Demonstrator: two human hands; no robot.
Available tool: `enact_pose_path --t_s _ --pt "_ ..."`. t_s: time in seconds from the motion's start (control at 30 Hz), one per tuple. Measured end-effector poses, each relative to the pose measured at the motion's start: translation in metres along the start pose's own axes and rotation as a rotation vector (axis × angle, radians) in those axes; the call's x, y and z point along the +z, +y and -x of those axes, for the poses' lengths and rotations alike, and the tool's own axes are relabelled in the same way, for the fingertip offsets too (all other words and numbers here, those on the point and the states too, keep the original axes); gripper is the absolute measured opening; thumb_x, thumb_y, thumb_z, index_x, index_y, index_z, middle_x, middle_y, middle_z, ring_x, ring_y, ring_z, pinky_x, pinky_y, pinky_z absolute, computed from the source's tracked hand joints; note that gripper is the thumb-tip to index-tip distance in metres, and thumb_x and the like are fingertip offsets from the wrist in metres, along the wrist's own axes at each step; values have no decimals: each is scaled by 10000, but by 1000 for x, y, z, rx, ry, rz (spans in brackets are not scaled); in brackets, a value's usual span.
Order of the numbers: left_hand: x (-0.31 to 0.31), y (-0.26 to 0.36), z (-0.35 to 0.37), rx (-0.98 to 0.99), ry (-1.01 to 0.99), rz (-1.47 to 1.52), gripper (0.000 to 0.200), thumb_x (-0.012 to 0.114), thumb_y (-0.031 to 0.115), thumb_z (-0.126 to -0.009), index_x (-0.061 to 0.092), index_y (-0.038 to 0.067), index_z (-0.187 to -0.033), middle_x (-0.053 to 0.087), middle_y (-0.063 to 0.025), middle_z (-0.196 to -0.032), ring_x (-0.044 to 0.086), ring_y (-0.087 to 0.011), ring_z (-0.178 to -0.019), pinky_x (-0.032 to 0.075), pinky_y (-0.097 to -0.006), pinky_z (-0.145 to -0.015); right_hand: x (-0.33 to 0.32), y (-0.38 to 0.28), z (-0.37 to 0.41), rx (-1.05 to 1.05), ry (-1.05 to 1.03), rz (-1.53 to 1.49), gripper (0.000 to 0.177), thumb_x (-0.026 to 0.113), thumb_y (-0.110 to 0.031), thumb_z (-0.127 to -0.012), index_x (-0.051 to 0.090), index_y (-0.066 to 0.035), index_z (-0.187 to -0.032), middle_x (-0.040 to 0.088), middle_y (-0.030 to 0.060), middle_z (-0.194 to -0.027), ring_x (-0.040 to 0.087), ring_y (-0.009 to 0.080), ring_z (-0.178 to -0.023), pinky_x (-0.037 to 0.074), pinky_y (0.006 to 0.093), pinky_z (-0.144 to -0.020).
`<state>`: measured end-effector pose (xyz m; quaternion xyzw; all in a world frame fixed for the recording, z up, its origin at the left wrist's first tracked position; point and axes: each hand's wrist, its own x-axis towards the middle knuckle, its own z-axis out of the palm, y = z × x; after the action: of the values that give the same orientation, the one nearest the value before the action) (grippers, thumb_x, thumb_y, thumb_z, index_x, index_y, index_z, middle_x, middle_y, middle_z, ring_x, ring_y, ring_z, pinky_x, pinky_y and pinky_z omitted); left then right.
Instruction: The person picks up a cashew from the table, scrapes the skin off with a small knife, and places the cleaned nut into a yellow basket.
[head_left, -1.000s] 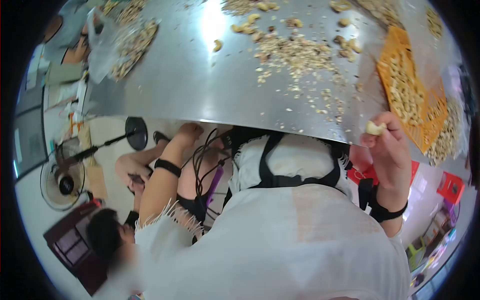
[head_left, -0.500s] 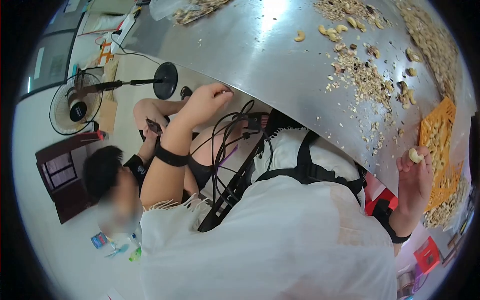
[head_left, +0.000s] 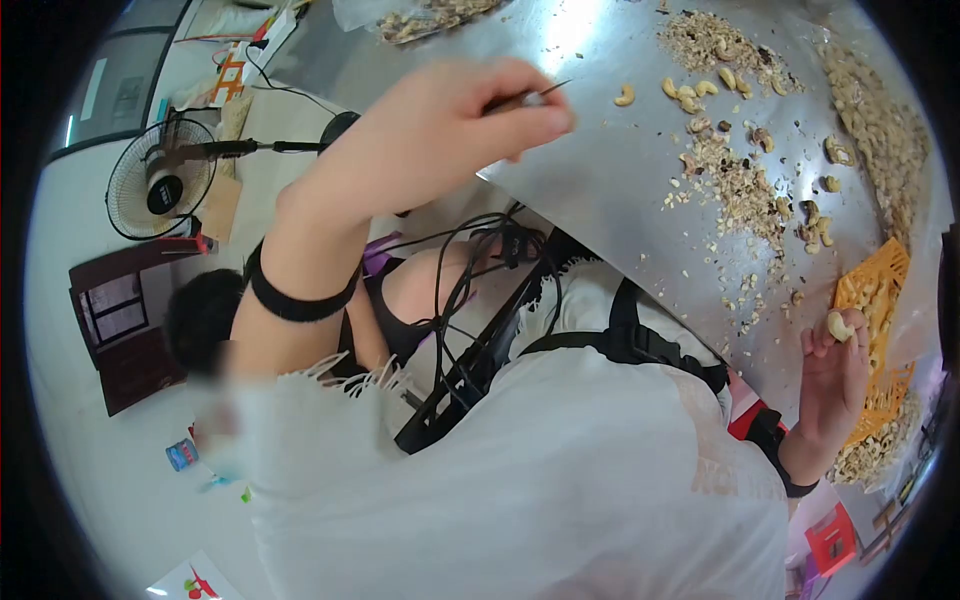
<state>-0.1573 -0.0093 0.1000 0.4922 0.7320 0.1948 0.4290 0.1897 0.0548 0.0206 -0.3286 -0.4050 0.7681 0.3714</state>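
Note:
My left hand (head_left: 470, 115) is raised over the near left edge of the steel table (head_left: 590, 160), closed round a slim pointed tool (head_left: 515, 102) whose thin dark tip sticks out past the fingers. At the right, my right hand (head_left: 835, 375) pinches a pale cashew (head_left: 840, 326) between thumb and fingers, palm turned up. Right beside that hand stands an orange plastic basket (head_left: 880, 262) holding cashews. Loose cashews (head_left: 688, 95) and crumbled nut bits (head_left: 735, 175) lie across the table.
A clear bag of cashews (head_left: 880, 140) lies along the right, another bag (head_left: 435, 18) at the far edge. Black cables (head_left: 450, 300) hang beside my left leg. Another person (head_left: 205, 315) sits at the left, near a standing fan (head_left: 160, 180).
My left hand has risen from below the table edge and moved right, over the table corner, with the tool. My right hand still pinches the cashew. The view has shifted slightly.

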Motion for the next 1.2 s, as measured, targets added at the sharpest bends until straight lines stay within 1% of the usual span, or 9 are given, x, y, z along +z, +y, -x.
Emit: enact_pose_path --t_s 0.07,0.2,0.4,0.53,0.6,0.83,0.9,1.13,1.2 --pt "4 15 -16 278 1 -93 225 477 217 -829 560 25 -913 449 43 -577 382 -6 -457 311 -151 -428 -1 -1 1 6 24 -44 224 498 -176 -808 429 -21 -954 448 18 -809 422 86 -724 337 247 -678" --pt "28 46 -42 290 -198 12 246 443 233 -848 553 24 -917 444 41 -567 387 -11 -437 315 -154 -424 12 -3 -2 -29 99 -29 209 504 -155 -797 449 -13 -940 475 26 -801 448 91 -717 368 248 -680" --pt "82 58 -59 297 -474 153 253 409 239 -866 539 33 -934 446 39 -563 401 -24 -459 328 -167 -425 28 -10 -6 -24 6 -71 185 499 -117 -791 482 10 -925 537 56 -836 511 110 -722 411 231 -676" --pt "105 67 -60 451 -447 132 247 408 233 -865 538 36 -939 453 31 -574 407 -31 -485 332 -173 -430 34 -6 -8 -9 1 -108 185 516 -122 -792 484 3 -924 546 61 -851 518 105 -703 419 224 -661" --pt "117 66 -67 707 -340 111 245 410 232 -863 535 33 -929 468 18 -593 419 -40 -516 341 -183 -452 32 -3 -11 -31 -2 -138 182 516 -122 -794 485 2 -924 547 60 -852 515 102 -702 417 223 -656" --pt "121 93 -69 592 -459 177 218 411 200 -856 517 28 -939 489 5 -633 423 -47 -538 348 -196 -487 23 -7 -17 -115 -24 -180 166 492 -128 -812 490 -5 -925 543 46 -811 494 95 -704 399 223 -667" --pt "124 98 -68 661 -439 193 218 424 193 -822 485 -16 -799 558 -112 -678 544 -233 -631 419 -313 -583 20 -10 -19 -127 -12 -169 163 487 -127 -815 491 -5 -924 544 45 -805 493 95 -702 398 222 -669" --pt "127 94 -66 541 -480 258 196 429 153 -816 485 -25 -877 564 -112 -689 549 -208 -637 426 -302 -591 11 -10 -22 -92 49 -197 167 496 -122 -813 498 -4 -931 555 53 -821 514 100 -703 414 225 -674" --pt "129 85 -66 518 -479 243 278 402 130 -842 478 22 -1087 498 0 -663 415 -46 -542 343 -185 -486 12 -8 -22 -76 73 -201 166 501 -121 -812 499 -5 -930 557 54 -828 519 100 -705 418 226 -674"
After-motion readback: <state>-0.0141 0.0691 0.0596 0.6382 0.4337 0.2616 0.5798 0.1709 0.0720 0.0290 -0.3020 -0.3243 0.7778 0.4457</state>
